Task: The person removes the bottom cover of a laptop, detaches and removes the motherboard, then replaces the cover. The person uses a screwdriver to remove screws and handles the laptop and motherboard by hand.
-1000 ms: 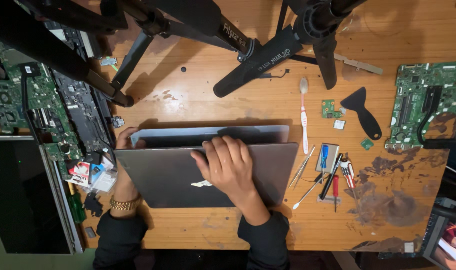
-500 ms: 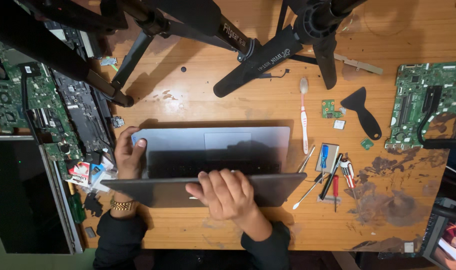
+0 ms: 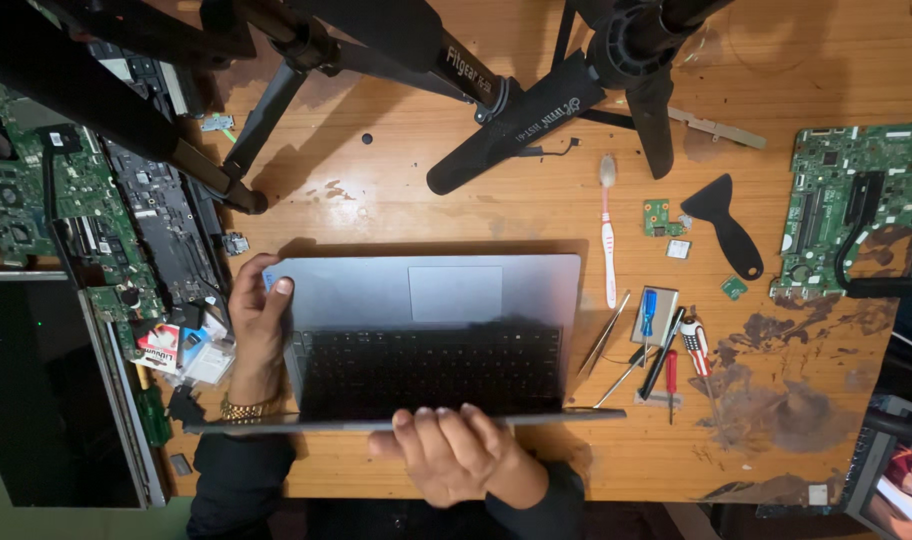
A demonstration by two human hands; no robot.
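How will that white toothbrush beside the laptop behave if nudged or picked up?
The toothbrush is slim and looks like plastic, so probably very light and stiff. It lies flat on bare wood of the table, so a push would likely slide or spin it rather than roll it. The tweezers lie just past its handle end; a nudge that way may knock them.

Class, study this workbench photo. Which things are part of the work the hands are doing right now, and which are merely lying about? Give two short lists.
In hand:
grey laptop, open, trackpad on the far side
left hand, gripping the laptop's left edge
right hand, holding its lid at the near edge

Lying about:
toothbrush
black scraper
green circuit board
small screwdrivers
tweezers
tripod legs
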